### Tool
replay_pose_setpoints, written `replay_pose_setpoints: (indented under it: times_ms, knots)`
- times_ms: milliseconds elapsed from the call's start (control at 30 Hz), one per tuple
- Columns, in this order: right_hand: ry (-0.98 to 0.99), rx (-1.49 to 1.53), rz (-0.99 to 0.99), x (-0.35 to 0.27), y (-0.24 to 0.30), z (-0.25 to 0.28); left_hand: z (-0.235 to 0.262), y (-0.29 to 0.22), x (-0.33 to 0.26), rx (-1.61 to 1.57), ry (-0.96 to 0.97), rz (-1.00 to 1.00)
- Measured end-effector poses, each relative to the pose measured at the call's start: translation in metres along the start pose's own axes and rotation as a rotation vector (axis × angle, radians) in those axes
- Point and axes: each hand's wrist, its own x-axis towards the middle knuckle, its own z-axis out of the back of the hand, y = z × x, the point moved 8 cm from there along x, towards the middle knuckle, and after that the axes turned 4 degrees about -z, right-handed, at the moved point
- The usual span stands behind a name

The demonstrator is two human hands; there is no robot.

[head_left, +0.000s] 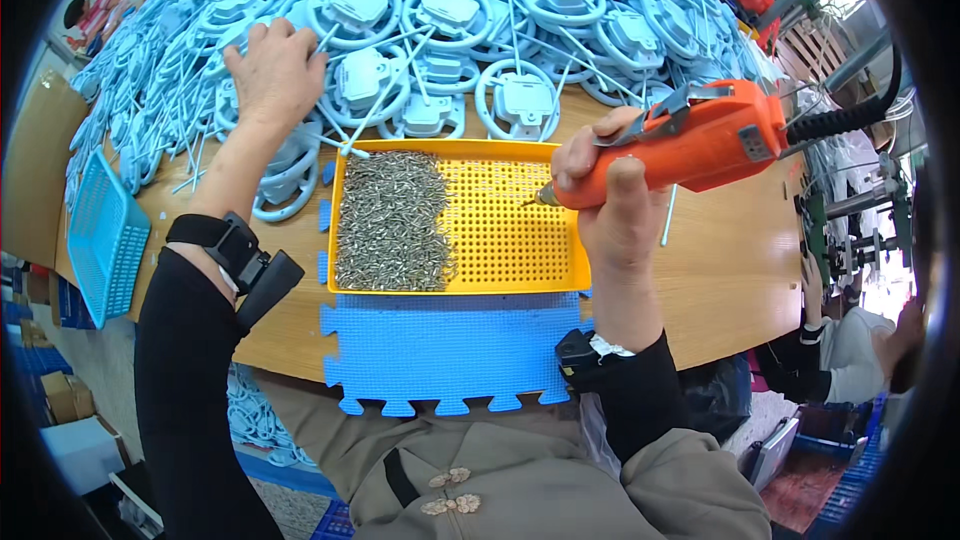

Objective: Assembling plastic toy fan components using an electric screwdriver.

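My right hand is wrapped round an orange electric screwdriver. Its bit points left, over the perforated half of a yellow tray. Small silver screws fill the tray's left side. At the upper left, my left hand reaches palm down onto a large heap of light blue plastic steering-wheel-shaped parts. Its fingers are spread and slightly bent, touching or just above the parts; the fingertips' undersides are hidden. One blue wheel part lies just behind the tray.
A blue foam mat lies under and in front of the tray on the wooden table. A blue basket leans at the left edge. The screwdriver's black coiled cord runs off right. Another person sits at the right.
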Motion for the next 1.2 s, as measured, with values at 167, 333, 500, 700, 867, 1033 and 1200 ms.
replay_pose_setpoints:
  times_ms: [167,333,500,700,867,1033,1200]
  knots:
    - [-0.025,0.140,0.120,0.005,-0.003,0.010,0.045,0.017,-0.018,-0.219,-0.406,-0.091]
    - [-0.017,0.029,0.095,0.006,-0.006,0.017,0.105,0.028,-0.089,-0.720,-0.358,-0.012]
    - [-0.018,0.035,0.104,0.009,-0.007,0.017,0.131,0.017,-0.198,-0.854,-0.204,-0.021]
    - [-0.037,0.020,0.111,0.007,-0.007,0.010,0.106,-0.030,-0.287,-0.725,0.026,0.006]
    - [0.012,-0.047,0.174,0.000,0.028,-0.008,0.101,-0.048,-0.288,-0.729,0.117,0.075]
    - [0.133,0.048,0.089,-0.035,0.042,-0.065,0.102,-0.087,-0.259,-0.691,0.183,0.005]
    - [0.315,0.381,-0.158,-0.080,0.019,-0.112,0.098,-0.096,-0.256,-0.635,0.103,0.080]
